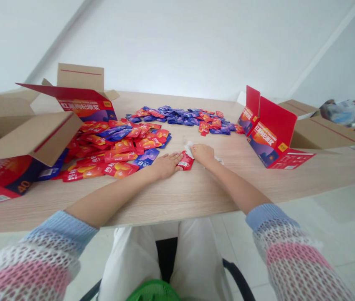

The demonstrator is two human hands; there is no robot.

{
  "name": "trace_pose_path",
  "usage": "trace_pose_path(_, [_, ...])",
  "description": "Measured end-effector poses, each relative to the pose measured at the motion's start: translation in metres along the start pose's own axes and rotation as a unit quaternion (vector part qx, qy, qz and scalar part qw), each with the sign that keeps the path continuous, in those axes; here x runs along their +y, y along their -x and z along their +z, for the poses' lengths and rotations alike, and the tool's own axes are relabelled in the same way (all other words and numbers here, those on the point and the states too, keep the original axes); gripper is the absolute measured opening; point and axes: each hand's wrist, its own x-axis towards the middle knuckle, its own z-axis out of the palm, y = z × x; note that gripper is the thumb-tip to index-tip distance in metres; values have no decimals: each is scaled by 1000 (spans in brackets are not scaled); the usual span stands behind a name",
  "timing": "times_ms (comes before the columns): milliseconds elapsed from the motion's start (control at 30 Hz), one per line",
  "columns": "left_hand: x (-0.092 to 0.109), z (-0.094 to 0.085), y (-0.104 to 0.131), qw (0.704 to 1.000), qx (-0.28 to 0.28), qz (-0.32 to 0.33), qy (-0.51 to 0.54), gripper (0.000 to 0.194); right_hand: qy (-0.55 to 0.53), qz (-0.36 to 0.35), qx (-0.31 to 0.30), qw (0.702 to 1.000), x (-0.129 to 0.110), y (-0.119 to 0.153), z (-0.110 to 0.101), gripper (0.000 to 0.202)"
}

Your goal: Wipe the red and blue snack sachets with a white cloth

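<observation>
A small red sachet (186, 161) lies flat on the wooden table between my hands. My left hand (167, 166) rests on the tabletop with its fingers stretched out, the fingertips at the sachet's left edge. A crumpled white tissue (189, 149) is pinched in my right hand (204, 154), against the sachet's upper right part. Just left of my left hand spreads a pile of red and blue sachets (119, 156). Farther back lies a heap of smaller blue and red packets (177, 116).
Open red and blue cartons stand at the near left (5, 173), at the back left (86, 109) and on the right (268, 140). Plastic bags (349, 115) lie at the far right. The table's front edge (171, 220) runs before my lap.
</observation>
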Motion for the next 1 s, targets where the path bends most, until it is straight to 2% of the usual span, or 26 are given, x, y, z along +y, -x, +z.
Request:
trace_pose_path(167, [-8, 8, 6, 993, 99, 17, 65, 53, -5, 48, 14, 999, 10, -18, 7, 45])
trace_pose_path(267, [-16, 10, 6, 984, 111, 26, 136, 49, -91, 94, 35, 991, 21, -17, 11, 45])
trace_pose_path(367, [-21, 10, 5, 975, 124, 32, 180, 46, -281, 102, 33, 954, 36, -13, 8, 53])
trace_pose_path(433, [-21, 10, 5, 973, 139, 37, 181, 45, -395, 72, 82, 912, 36, -8, 3, 57])
trace_pose_path(467, [-20, 9, 6, 972, 150, 40, 177, 44, -419, 50, 112, 900, 32, -4, 1, 57])
trace_pose_path(500, [-18, 9, 6, 971, 158, 42, 174, 42, -416, 20, 132, 900, 24, 3, -1, 55])
trace_pose_path(533, [-16, 8, 7, 971, 165, 42, 169, 38, -387, -17, 137, 912, 13, 10, -3, 53])
trace_pose_path(600, [-13, 7, 8, 971, 174, 31, 162, 27, -281, -109, 103, 948, -14, 26, -4, 45])
trace_pose_path(633, [-12, 7, 8, 971, 177, 26, 161, 22, -235, -158, 71, 956, -26, 32, -4, 42])
trace_pose_path(700, [-11, 6, 7, 967, 185, 20, 173, 18, -179, -192, 41, 964, -45, 40, -4, 40])
trace_pose_path(800, [-11, 5, 5, 962, 192, 14, 196, 18, -155, -180, 6, 971, -49, 37, -5, 42])
trace_pose_path(867, [-13, 5, 4, 963, 182, 10, 196, 18, -142, -155, -7, 978, -42, 29, -5, 45])
trace_pose_path(1000, [-14, 7, 4, 964, 181, 45, 188, 26, -88, -76, -12, 993, -26, 9, -3, 50])
